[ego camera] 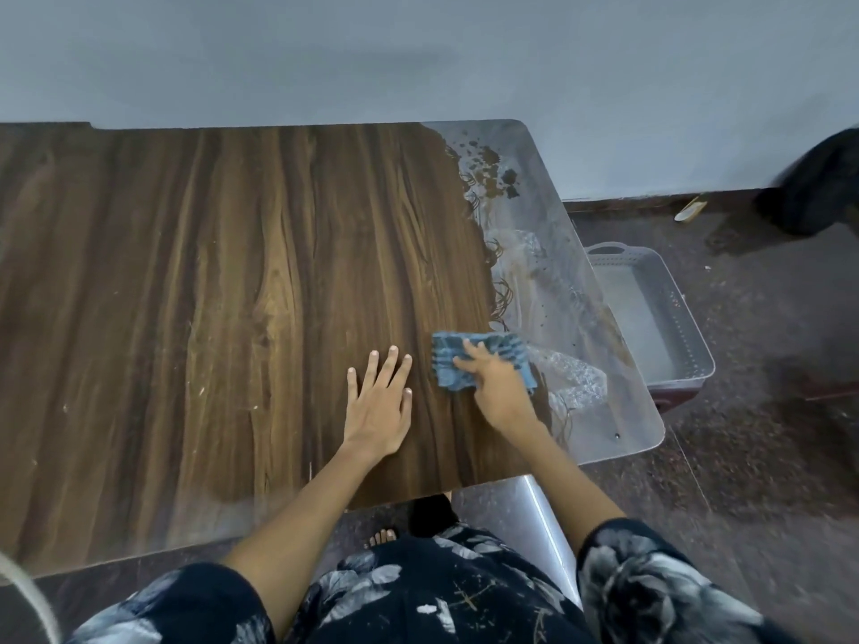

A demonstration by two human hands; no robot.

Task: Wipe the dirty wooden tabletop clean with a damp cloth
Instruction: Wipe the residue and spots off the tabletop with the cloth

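No legible text, label, brand, number or sign anywhere in view.

Tabletop [232, 271] runs off the left edge, and the shine on its right end hides the grain there, so dirt under the glare can't be judged. Right hand [492, 383] covers the middle of the cloth [448, 364], and its thumb is out of sight. Dark thing [822, 183] at the right edge is cut off and blurred; tray [669, 290] is partly hidden behind the table.
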